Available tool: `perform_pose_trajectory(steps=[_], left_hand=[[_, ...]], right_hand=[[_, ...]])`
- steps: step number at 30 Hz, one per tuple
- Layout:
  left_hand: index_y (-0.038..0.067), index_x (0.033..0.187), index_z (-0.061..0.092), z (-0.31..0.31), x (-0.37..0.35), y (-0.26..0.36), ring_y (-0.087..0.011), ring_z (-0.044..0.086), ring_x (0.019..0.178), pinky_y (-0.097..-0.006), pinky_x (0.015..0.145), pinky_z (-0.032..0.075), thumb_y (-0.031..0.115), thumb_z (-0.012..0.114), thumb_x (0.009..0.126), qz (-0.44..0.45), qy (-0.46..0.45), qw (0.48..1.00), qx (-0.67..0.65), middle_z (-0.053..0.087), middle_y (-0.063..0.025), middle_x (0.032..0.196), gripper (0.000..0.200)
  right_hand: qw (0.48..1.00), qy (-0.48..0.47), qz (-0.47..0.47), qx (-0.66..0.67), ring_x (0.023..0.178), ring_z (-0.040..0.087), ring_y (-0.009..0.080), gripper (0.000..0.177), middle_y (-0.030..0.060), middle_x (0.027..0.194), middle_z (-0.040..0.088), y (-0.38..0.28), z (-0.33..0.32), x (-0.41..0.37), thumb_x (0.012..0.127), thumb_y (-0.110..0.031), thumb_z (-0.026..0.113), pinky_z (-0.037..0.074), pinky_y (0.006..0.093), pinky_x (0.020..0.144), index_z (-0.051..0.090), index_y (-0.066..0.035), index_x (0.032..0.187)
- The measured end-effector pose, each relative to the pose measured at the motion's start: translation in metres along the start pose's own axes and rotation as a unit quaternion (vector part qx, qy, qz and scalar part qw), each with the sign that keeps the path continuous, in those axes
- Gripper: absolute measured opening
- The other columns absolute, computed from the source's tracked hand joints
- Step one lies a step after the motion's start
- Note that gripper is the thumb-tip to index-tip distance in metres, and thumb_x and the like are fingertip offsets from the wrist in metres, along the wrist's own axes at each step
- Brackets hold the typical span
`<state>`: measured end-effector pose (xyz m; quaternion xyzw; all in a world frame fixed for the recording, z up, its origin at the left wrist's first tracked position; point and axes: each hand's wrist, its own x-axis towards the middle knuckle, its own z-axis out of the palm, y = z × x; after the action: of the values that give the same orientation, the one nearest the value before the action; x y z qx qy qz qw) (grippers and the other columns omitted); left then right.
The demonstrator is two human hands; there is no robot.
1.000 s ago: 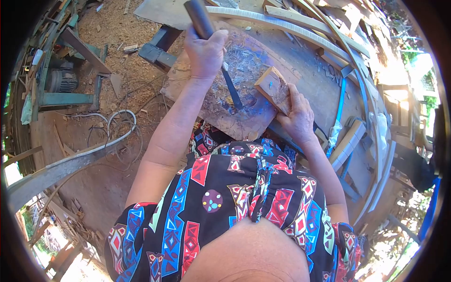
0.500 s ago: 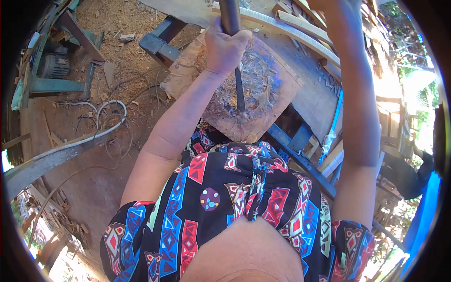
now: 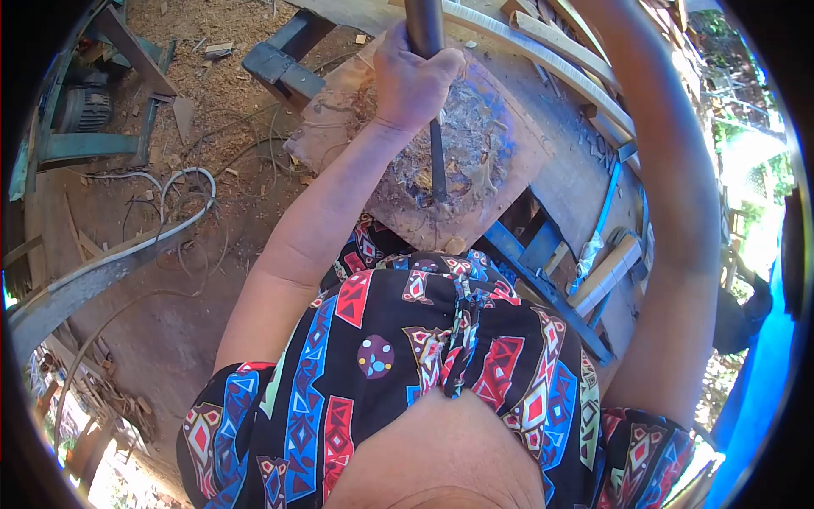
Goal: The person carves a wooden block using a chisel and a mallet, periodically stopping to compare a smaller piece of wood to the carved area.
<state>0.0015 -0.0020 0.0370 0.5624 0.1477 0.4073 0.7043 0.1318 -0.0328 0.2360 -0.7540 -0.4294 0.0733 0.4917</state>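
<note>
My left hand (image 3: 415, 81) is wrapped round the dark handle of a chisel-like tool (image 3: 438, 170), which stands nearly upright. Its narrow blade meets a square wooden board (image 3: 526, 148) covered in rough, crusted residue with blue and purple stains. My right arm reaches up past the top edge of the view, so the right hand is out of sight along with whatever it may hold.
Curved pale wood strips (image 3: 517, 49) lie beyond the board. A blue clamp (image 3: 604, 220) and blue metal frame (image 3: 543, 276) are at the right. A motor (image 3: 85, 109), sawdust, cables and a white hose (image 3: 188, 172) fill the left.
My right arm has swung outward to the right, and its hand has left the view. My left hand still grips the tool, with slight shifts of the whole view.
</note>
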Motion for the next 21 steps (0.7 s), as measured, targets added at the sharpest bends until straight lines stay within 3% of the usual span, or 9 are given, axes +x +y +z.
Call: perform_pose_trajectory(steps=[2,4,5,7,8,10,13,16,21], left_hand=[[0.001,0.089,0.054,0.000,0.001,-0.006,-0.0088,0.055,0.048,-0.0242,0.044,0.046,0.005,0.073,0.076,-0.008,0.005,1.000,0.001,0.059,-0.0027,0.067,0.023],[0.001,0.088,0.054,-0.003,-0.001,-0.008,-0.0088,0.055,0.049,-0.0241,0.044,0.046,0.005,0.073,0.076,-0.019,0.010,1.000,0.004,0.059,-0.0026,0.067,0.024],[0.001,0.088,0.054,-0.004,0.000,0.001,-0.0091,0.055,0.048,-0.0242,0.044,0.046,0.005,0.073,0.076,-0.025,0.008,0.999,-0.040,0.059,-0.0028,0.067,0.023],[0.001,0.089,0.054,-0.006,-0.004,0.014,-0.0095,0.055,0.048,-0.0244,0.044,0.047,0.005,0.073,0.075,-0.037,0.008,0.996,-0.082,0.059,-0.0030,0.066,0.023],[0.001,0.089,0.054,-0.007,-0.003,0.020,-0.0101,0.055,0.047,-0.0247,0.044,0.048,0.004,0.071,0.076,-0.059,0.007,0.993,-0.104,0.058,-0.0034,0.066,0.022],[0.001,0.089,0.054,-0.011,0.005,0.026,-0.0107,0.055,0.047,-0.0250,0.044,0.049,0.003,0.070,0.076,-0.078,0.004,0.989,-0.127,0.058,-0.0038,0.065,0.021],[0.001,0.088,0.054,-0.022,0.019,0.033,-0.0129,0.056,0.046,-0.0266,0.043,0.051,0.000,0.067,0.078,-0.072,0.095,0.981,-0.153,0.057,-0.0049,0.065,0.015],[0.001,0.087,0.054,-0.031,0.021,0.028,-0.0132,0.057,0.046,-0.0267,0.042,0.050,0.001,0.067,0.078,-0.002,0.078,0.992,-0.102,0.058,-0.0044,0.065,0.016],[0.002,0.086,0.054,-0.010,0.001,0.036,-0.0097,0.056,0.048,-0.0247,0.042,0.047,-0.001,0.067,0.077,-0.028,0.041,0.996,-0.070,0.058,-0.0026,0.066,0.016]], right_hand=[[0.920,-0.252,0.225,-0.201,0.054,0.052,0.0108,0.017,0.0004,0.063,0.055,-0.019,0.003,-0.029,0.077,-0.010,0.075,0.041,0.0274,0.049,0.075,-0.004,0.092],[0.884,-0.308,0.289,-0.202,0.054,0.052,0.0114,0.024,0.0013,0.064,0.056,0.003,-0.010,-0.012,0.076,-0.011,0.076,0.042,0.0285,0.049,0.073,-0.003,0.098],[0.929,-0.228,0.185,-0.225,0.054,0.052,0.0112,0.024,0.0018,0.064,0.056,-0.021,-0.013,-0.019,0.077,-0.012,0.076,0.042,0.0281,0.048,0.072,-0.001,0.098],[0.974,-0.184,0.079,-0.108,0.055,0.054,0.0104,0.017,0.0030,0.063,0.057,0.046,-0.056,-0.012,0.083,-0.014,0.072,0.042,0.0274,0.046,0.069,0.001,0.091],[0.974,-0.185,0.077,-0.108,0.055,0.054,0.0104,0.017,0.0030,0.063,0.057,0.044,-0.046,-0.026,0.083,-0.014,0.072,0.042,0.0274,0.046,0.069,0.001,0.091],[0.974,-0.026,0.193,0.113,0.054,0.055,0.0103,0.015,0.0034,0.063,0.057,0.022,-0.030,-0.060,0.085,-0.015,0.070,0.042,0.0274,0.046,0.072,-0.001,0.083],[0.963,-0.044,0.215,0.153,0.059,0.059,0.0138,0.024,0.0061,0.075,0.063,0.080,-0.016,-0.128,0.083,-0.019,0.067,0.046,0.0272,0.051,0.061,0.000,0.094],[0.931,-0.008,0.312,0.192,0.059,0.061,0.0143,0.050,0.0086,0.079,0.064,0.102,-0.003,-0.189,0.086,-0.020,0.068,0.047,0.0260,0.050,0.049,0.001,0.127],[0.893,0.026,0.337,0.298,0.062,0.061,0.0129,0.064,0.0061,0.082,0.064,0.126,0.004,-0.228,0.079,-0.018,0.073,0.048,0.0254,0.056,0.050,0.001,0.136]])
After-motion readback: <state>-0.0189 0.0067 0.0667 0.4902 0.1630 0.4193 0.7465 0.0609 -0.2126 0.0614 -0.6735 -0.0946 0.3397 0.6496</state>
